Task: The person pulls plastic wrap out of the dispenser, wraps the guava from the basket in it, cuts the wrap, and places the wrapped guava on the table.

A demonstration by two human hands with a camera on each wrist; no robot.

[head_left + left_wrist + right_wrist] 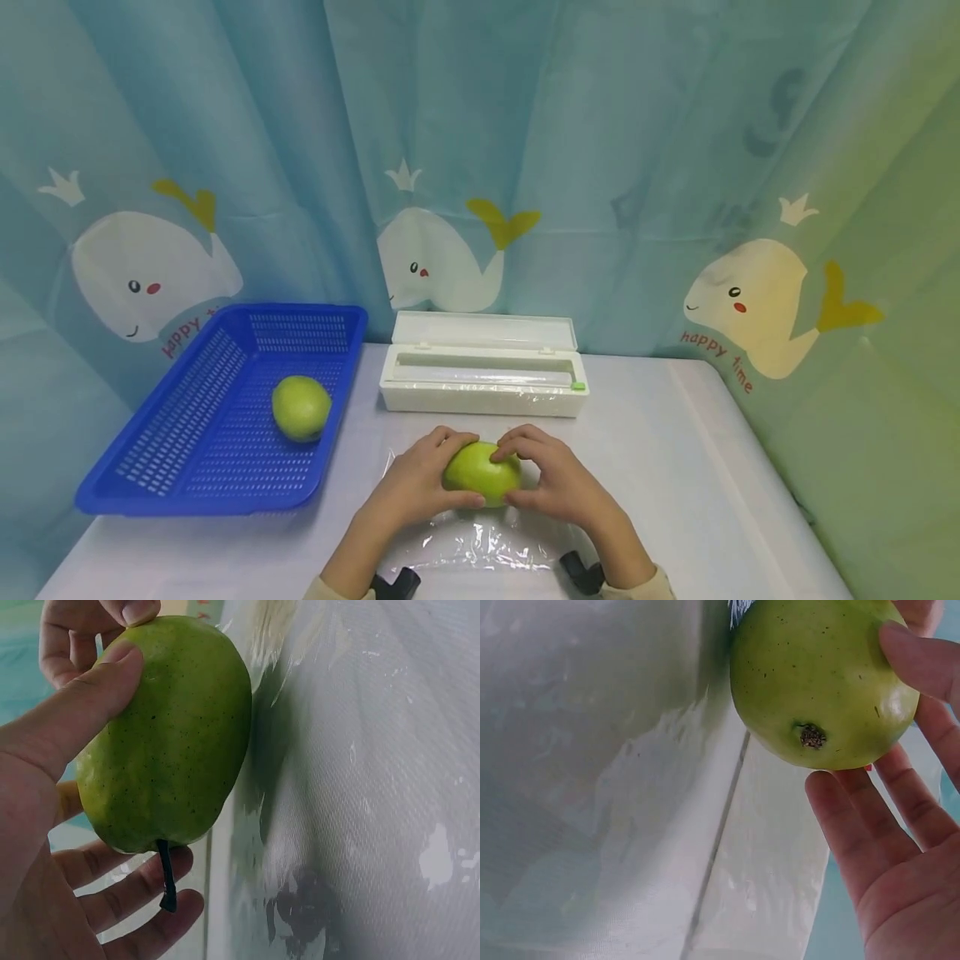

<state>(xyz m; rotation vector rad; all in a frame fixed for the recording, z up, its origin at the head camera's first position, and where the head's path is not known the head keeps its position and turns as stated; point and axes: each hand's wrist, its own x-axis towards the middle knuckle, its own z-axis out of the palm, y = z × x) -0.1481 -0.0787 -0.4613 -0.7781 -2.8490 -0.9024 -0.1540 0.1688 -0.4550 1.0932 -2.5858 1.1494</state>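
Note:
Both hands hold one green pear above a sheet of clear plastic film on the white table. My left hand grips its left side with the thumb in front; the dark stem points toward that palm in the left wrist view. My right hand holds the other end between thumb and fingers. In the right wrist view, the pear's brown blossom end faces the right palm. A narrow gap seems to separate the pear from the film, though contact underneath is hard to judge.
Behind the hands stands a white cling film box, its lid raised and a green slider at its right end. To the left, a blue plastic basket contains another green pear. A whale-print curtain hangs behind the table.

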